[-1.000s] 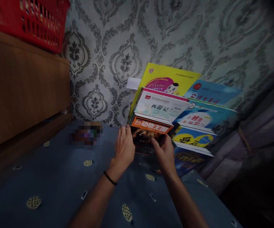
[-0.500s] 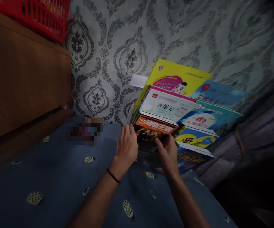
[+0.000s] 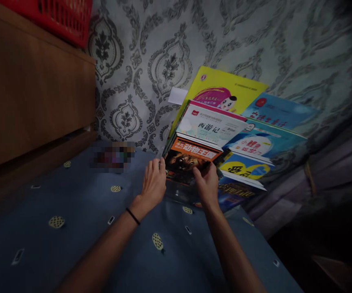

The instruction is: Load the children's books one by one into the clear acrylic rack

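Both hands are at a book with an orange title band and a lion on its dark cover [image 3: 183,158], which leans in the front left row of a tiered book display. My right hand [image 3: 207,183] grips its right edge, thumb on the cover and fingers partly hidden behind. My left hand [image 3: 154,181], a black band at the wrist, is closed at the book's left edge; its thumb is hidden. Behind this book stand a white book with a pink top edge [image 3: 211,126] and a tall yellow book [image 3: 233,83]. Below it, a clear rack front [image 3: 179,194] shows faintly.
More books stand to the right: a teal one [image 3: 273,140], a blue-and-yellow one [image 3: 249,166] and a dark blue one [image 3: 240,193]. The patterned wall [image 3: 170,61] is behind. A wooden cabinet [image 3: 38,89] bearing a red basket [image 3: 63,20] borders the left. Pineapple-print cloth [image 3: 103,244] lies underneath.
The view has shifted slightly, so the books and hands appear a little further left and higher. Both hands remain at the sides of the lion book, and more of its cover shows.
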`<action>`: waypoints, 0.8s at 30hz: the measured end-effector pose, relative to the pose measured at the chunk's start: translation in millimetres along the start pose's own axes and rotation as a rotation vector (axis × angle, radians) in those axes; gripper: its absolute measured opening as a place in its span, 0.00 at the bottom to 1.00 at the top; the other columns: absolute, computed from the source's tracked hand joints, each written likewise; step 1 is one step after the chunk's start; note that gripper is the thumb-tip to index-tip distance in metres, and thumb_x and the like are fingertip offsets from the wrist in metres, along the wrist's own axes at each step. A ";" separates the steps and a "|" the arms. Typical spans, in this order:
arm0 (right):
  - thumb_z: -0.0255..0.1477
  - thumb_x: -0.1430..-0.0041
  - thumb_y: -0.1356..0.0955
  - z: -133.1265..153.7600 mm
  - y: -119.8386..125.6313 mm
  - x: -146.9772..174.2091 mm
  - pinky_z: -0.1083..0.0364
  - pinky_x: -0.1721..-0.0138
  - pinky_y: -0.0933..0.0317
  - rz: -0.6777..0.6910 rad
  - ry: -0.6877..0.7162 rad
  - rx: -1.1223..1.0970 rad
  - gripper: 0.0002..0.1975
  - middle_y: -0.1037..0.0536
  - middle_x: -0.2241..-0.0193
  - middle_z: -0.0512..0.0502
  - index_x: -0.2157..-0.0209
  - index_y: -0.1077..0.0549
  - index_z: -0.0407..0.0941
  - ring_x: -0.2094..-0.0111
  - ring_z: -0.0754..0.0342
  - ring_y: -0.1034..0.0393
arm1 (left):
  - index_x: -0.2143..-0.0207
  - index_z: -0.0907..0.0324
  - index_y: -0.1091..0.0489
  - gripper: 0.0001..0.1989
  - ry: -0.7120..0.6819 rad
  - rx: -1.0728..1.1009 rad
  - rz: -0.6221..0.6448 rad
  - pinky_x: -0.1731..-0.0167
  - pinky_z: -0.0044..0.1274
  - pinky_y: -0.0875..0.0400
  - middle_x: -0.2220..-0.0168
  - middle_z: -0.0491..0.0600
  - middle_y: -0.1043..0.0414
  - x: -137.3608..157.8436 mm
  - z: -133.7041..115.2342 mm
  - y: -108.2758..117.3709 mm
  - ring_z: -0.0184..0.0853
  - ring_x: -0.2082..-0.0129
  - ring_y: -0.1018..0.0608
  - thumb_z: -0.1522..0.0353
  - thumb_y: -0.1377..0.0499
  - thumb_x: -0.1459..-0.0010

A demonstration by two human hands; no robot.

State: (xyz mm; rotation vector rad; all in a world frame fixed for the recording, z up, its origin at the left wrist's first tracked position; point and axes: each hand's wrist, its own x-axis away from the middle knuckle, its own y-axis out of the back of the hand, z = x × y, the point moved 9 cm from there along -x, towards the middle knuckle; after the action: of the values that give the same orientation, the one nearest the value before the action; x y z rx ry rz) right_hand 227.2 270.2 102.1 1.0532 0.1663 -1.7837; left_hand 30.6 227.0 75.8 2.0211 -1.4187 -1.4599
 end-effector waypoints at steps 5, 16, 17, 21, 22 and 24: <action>0.43 0.43 0.33 -9.2 -3.8 4.1 0.36 0.44 0.36 0.012 -0.073 -0.025 0.28 0.24 0.49 0.35 0.45 0.34 0.44 0.48 0.39 0.28 | 0.37 0.62 0.42 0.36 -0.010 0.052 -0.031 0.40 0.40 0.36 0.38 0.61 0.42 11.2 12.1 -7.9 0.46 0.39 0.36 0.85 0.49 0.49; 0.44 0.44 0.33 -22.3 -5.2 4.9 0.39 0.46 0.35 0.006 -0.058 0.001 0.28 0.23 0.52 0.36 0.47 0.33 0.43 0.49 0.39 0.28 | 0.45 0.62 0.34 0.26 0.035 0.206 -0.082 0.39 0.42 0.37 0.38 0.61 0.41 3.2 18.2 -7.1 0.46 0.37 0.36 0.83 0.51 0.45; 0.44 0.44 0.33 -23.7 -4.9 4.7 0.39 0.46 0.35 0.004 -0.066 0.002 0.28 0.23 0.52 0.36 0.47 0.32 0.43 0.50 0.39 0.28 | 0.44 0.63 0.34 0.26 0.037 0.210 -0.074 0.39 0.42 0.37 0.38 0.61 0.41 3.4 18.2 -7.7 0.47 0.37 0.36 0.83 0.51 0.44; 0.45 0.45 0.32 -25.2 -4.4 4.1 0.37 0.45 0.36 0.011 -0.080 -0.011 0.28 0.24 0.52 0.37 0.47 0.33 0.45 0.49 0.39 0.29 | 0.42 0.65 0.36 0.26 0.036 0.178 -0.049 0.39 0.41 0.37 0.39 0.63 0.40 5.9 17.3 -10.0 0.47 0.38 0.36 0.83 0.52 0.43; 0.45 0.45 0.32 -25.3 -4.7 4.0 0.37 0.45 0.36 0.017 -0.084 -0.023 0.28 0.24 0.51 0.37 0.47 0.33 0.45 0.48 0.38 0.29 | 0.41 0.64 0.37 0.27 0.036 0.173 -0.050 0.39 0.41 0.37 0.39 0.63 0.40 6.7 17.1 -10.5 0.47 0.38 0.36 0.83 0.52 0.43; 0.44 0.46 0.31 -25.5 -5.5 3.8 0.37 0.44 0.36 0.028 -0.094 -0.051 0.28 0.24 0.50 0.37 0.47 0.33 0.45 0.48 0.38 0.29 | 0.40 0.62 0.38 0.29 0.036 0.179 -0.056 0.39 0.41 0.37 0.39 0.62 0.40 7.8 17.1 -11.7 0.46 0.38 0.36 0.83 0.51 0.43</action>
State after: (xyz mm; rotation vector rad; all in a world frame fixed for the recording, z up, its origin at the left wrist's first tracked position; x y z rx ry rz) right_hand 237.1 284.1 81.9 0.9300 0.1378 -1.7905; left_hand 22.8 231.5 55.5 2.1984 -1.5387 -1.3548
